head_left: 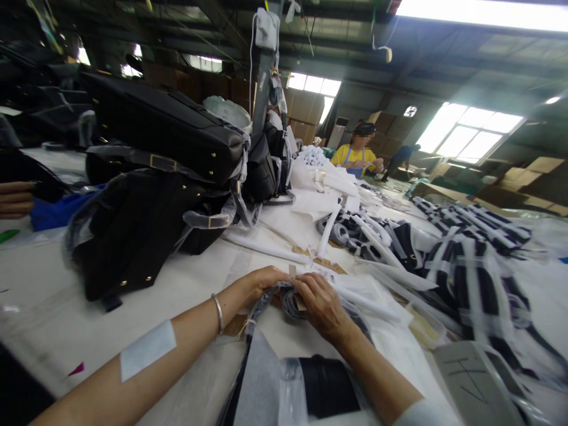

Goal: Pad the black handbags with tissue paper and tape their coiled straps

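Over the white table, my left hand [268, 280] and my right hand [321, 303] meet with fingers bent. Between them is a coiled, plastic-wrapped strap [293, 305]. Both hands are closed on it, the left at its upper left side and the right at its right side. A length of the wrapped strap [261, 307] runs down from under my left hand. Small tan pieces show by my fingers, partly covered. Just below my wrists lies a black bag part [329, 386] with clear plastic and a sheet of white paper [256, 378].
Black bags [128, 231] with wrapped straps are stacked at left. Another person's hand [16, 200] is at the left edge. Rolled straps [344, 231] and striped bundles [474, 284] cover the right. A grey bin [477, 378] stands lower right. A person in yellow [355, 155] works farther back.
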